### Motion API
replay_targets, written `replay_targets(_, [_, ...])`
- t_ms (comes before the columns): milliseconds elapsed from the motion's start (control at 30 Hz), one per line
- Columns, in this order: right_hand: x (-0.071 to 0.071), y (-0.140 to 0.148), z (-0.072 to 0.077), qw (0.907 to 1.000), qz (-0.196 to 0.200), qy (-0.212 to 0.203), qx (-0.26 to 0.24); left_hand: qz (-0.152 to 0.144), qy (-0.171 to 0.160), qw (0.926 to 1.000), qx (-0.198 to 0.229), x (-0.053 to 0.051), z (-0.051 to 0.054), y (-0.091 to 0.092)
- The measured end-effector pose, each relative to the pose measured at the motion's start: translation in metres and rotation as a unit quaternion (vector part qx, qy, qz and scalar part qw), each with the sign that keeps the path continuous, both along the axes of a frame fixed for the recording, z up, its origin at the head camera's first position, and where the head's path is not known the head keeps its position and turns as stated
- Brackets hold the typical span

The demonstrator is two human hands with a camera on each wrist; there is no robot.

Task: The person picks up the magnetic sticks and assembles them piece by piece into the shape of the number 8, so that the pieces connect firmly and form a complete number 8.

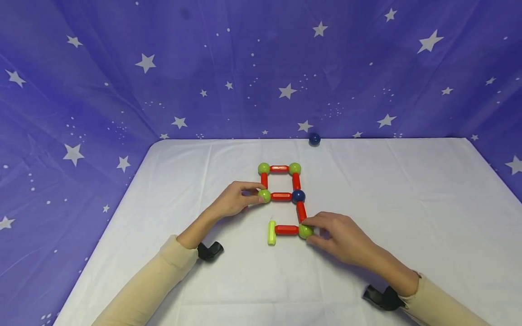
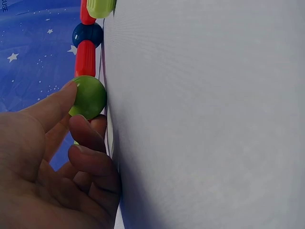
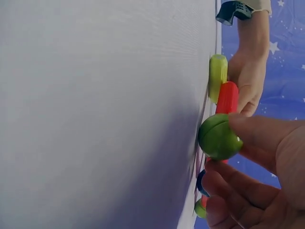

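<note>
A flat figure of several red rods (image 1: 281,196) and balls lies on the white table. Its upper part is a square with two green balls at the far corners and a dark blue ball (image 1: 298,196) at the near right. My left hand (image 1: 234,199) pinches the green ball (image 2: 90,98) at the square's near left corner. From the blue ball another red rod (image 1: 301,212) runs down to a green ball (image 3: 219,137), which my right hand (image 1: 344,239) pinches between thumb and fingers. A red rod (image 1: 287,230) leads left from there, its end touching a yellow-green rod (image 1: 271,233) set crosswise.
A loose dark blue ball (image 1: 314,139) sits at the far edge of the white-covered table (image 1: 408,203). Behind it hangs a purple cloth (image 1: 253,108) with white stars. Black wrist devices (image 1: 210,251) are worn at both cuffs.
</note>
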State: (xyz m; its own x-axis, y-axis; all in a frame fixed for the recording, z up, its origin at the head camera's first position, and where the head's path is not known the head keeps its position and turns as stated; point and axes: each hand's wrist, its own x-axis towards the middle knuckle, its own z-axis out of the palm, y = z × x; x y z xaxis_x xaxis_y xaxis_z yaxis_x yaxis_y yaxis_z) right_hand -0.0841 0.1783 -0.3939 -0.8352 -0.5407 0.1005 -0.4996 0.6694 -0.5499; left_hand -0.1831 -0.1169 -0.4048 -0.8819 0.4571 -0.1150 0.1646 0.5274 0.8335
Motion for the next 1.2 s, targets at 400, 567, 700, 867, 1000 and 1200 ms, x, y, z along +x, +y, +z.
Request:
replay_targets(400, [-0.0024,-0.0021,-0.0008,0.9999,-0.005,-0.013,0.003,0.001,0.002,1.0000,0.003,-0.0007,-0.0016,0.0004])
replay_targets(567, [-0.0027,-0.0016,-0.0013,0.9998,-0.007,-0.019,-0.003,0.003,0.006,1.0000,-0.001,-0.0005,-0.0019,0.0006])
replay_targets(700, [-0.0025,-0.0014,-0.0010,0.9998,-0.012,-0.017,0.003,0.005,0.007,1.0000,-0.005,-0.0001,-0.0019,0.0005])
replay_targets(867, [-0.0026,-0.0002,-0.0021,0.9998,-0.011,-0.017,-0.005,0.006,0.006,0.9999,-0.009,0.0016,-0.0003,0.0001])
replay_targets(1000, [-0.0029,0.0006,-0.0025,0.9998,-0.010,-0.017,-0.011,0.007,0.007,0.9999,-0.008,0.0025,0.0008,0.0002])
replay_targets(1200, [-0.0032,0.0002,-0.0024,0.9996,-0.011,-0.022,-0.013,0.005,0.006,0.9999,-0.012,0.0037,0.0013,-0.0007])
